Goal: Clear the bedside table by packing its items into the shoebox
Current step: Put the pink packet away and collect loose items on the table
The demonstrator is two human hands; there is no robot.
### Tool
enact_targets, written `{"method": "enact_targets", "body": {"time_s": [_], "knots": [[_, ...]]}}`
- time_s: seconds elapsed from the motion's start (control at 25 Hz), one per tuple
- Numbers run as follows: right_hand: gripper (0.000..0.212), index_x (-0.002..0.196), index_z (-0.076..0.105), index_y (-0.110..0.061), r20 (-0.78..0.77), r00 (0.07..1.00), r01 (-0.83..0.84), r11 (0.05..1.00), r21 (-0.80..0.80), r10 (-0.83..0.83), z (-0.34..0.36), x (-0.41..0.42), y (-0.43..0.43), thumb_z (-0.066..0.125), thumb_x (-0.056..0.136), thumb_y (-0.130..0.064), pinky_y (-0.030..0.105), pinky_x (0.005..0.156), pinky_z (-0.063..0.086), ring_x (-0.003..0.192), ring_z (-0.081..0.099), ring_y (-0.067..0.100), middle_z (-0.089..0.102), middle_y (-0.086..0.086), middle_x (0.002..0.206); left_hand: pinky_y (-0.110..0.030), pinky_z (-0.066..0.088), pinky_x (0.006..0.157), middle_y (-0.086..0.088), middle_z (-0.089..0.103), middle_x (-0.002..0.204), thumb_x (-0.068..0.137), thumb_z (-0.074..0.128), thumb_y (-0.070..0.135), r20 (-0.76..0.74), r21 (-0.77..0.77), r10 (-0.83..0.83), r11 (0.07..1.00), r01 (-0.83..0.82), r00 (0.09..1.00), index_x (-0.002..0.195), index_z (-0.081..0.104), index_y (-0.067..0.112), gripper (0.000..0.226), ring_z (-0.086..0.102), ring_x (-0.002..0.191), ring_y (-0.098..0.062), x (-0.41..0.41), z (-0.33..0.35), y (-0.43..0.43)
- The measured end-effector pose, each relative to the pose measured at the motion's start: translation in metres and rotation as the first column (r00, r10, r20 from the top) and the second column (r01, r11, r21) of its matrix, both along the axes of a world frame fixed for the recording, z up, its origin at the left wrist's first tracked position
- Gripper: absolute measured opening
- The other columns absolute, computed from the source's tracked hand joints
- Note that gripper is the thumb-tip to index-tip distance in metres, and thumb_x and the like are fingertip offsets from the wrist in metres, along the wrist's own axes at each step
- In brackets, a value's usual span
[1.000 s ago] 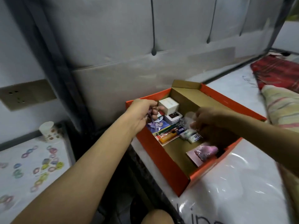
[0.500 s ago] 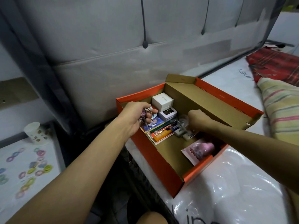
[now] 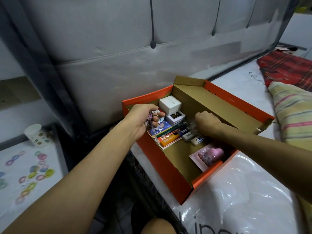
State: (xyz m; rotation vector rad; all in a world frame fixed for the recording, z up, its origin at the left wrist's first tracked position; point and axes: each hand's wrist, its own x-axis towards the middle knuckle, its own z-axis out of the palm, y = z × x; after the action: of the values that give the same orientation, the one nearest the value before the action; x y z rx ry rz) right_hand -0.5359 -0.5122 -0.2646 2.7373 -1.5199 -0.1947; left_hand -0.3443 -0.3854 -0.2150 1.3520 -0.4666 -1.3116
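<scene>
Meanwhile the shoebox (image 3: 170, 179) sits where it was a second ago, open on the mattress (image 3: 244, 191), at the mattress corner by the headboard (image 3: 109, 56) and along the edge facing the bench (image 3: 15, 149). The left hand (image 3: 143, 119) has hardly shifted. It still grips a bunch of keychains (image 3: 150, 117) with its fingers curled round them, above the box's headboard-side corner and just beside the white carton (image 3: 170, 104).

The right hand (image 3: 206, 121) is what has moved. A second ago it lay over the erasers (image 3: 194, 138); now it is further into the box near the far long wall, knuckles up and fingers curled down at a crumpled clear wrapper (image 3: 191, 124). Whether it pinches the wrapper cannot be told. The erasers now show in full beside the orange pack (image 3: 168, 139), and the pink bagged item (image 3: 212, 154) lies unchanged at the box's near end. A paper cup (image 3: 36, 135) stands on the bench's back edge.
</scene>
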Motion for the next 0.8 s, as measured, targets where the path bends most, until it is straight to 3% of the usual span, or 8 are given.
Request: {"method": "enact_targets", "body": {"time_s": [0.16, 0.32, 0.44, 0.68, 0.8], "knots": [[0.007, 0.09, 0.059, -0.004, 0.01, 1.0, -0.014, 1.0, -0.018, 0.014, 0.006, 0.001, 0.001, 0.054, 0.093, -0.007, 0.033, 0.06, 0.051, 0.071, 0.06, 0.024, 0.051, 0.004, 0.07, -0.017, 0.037, 0.035, -0.014, 0.069, 0.069, 0.097, 0.049, 0.006, -0.007, -0.004, 0.002, 1.0, -0.002, 1.0, 0.094, 0.051, 0.0, 0.007, 0.044, 0.038, -0.006, 0.0, 0.0, -0.001], [0.016, 0.078, 0.05, -0.012, -0.027, 1.0, -0.013, 0.989, -0.148, 0.009, 0.009, 0.005, 0.008, 0.058, 0.092, -0.008, 0.029, 0.051, 0.04, 0.055, 0.047, 0.015, 0.044, 0.0, 0.062, -0.018, 0.037, 0.035, -0.014, 0.068, 0.074, 0.097, 0.049, 0.007, -0.001, 0.002, -0.001, 1.0, 0.001, 1.0, 0.093, 0.052, 0.001, 0.007, 0.044, 0.038, -0.005, 0.0, 0.0, -0.001], [0.014, 0.079, 0.054, -0.012, -0.042, 0.999, -0.003, 0.98, -0.2, -0.006, 0.011, 0.005, 0.011, 0.056, 0.092, -0.008, 0.031, 0.055, 0.041, 0.058, 0.048, 0.017, 0.041, 0.0, 0.059, -0.018, 0.037, 0.035, -0.015, 0.067, 0.076, 0.097, 0.049, 0.007, -0.012, 0.0, 0.0, 1.0, 0.0, 1.0, 0.093, 0.051, 0.002, 0.007, 0.045, 0.038, -0.006, 0.002, 0.0, 0.0], [0.011, 0.084, 0.058, -0.009, -0.036, 0.999, -0.002, 0.977, -0.211, -0.005, 0.015, 0.004, 0.016, 0.053, 0.093, -0.005, 0.034, 0.06, 0.048, 0.067, 0.055, 0.021, 0.044, 0.002, 0.063, -0.017, 0.037, 0.035, -0.013, 0.066, 0.075, 0.097, 0.05, 0.007, -0.016, 0.009, -0.006, 1.0, 0.006, 1.0, 0.094, 0.051, 0.002, 0.006, 0.044, 0.039, -0.006, 0.001, 0.002, 0.0], [0.006, 0.085, 0.059, -0.004, 0.033, 0.999, 0.018, 0.986, -0.164, -0.013, 0.018, -0.001, 0.006, 0.061, 0.089, -0.008, 0.036, 0.061, 0.05, 0.068, 0.057, 0.022, 0.052, 0.005, 0.068, -0.017, 0.038, 0.035, -0.013, 0.066, 0.075, 0.097, 0.049, 0.007, -0.016, 0.013, -0.008, 1.0, 0.008, 1.0, 0.094, 0.051, 0.003, 0.006, 0.045, 0.039, -0.005, 0.0, 0.003, 0.001]]}}
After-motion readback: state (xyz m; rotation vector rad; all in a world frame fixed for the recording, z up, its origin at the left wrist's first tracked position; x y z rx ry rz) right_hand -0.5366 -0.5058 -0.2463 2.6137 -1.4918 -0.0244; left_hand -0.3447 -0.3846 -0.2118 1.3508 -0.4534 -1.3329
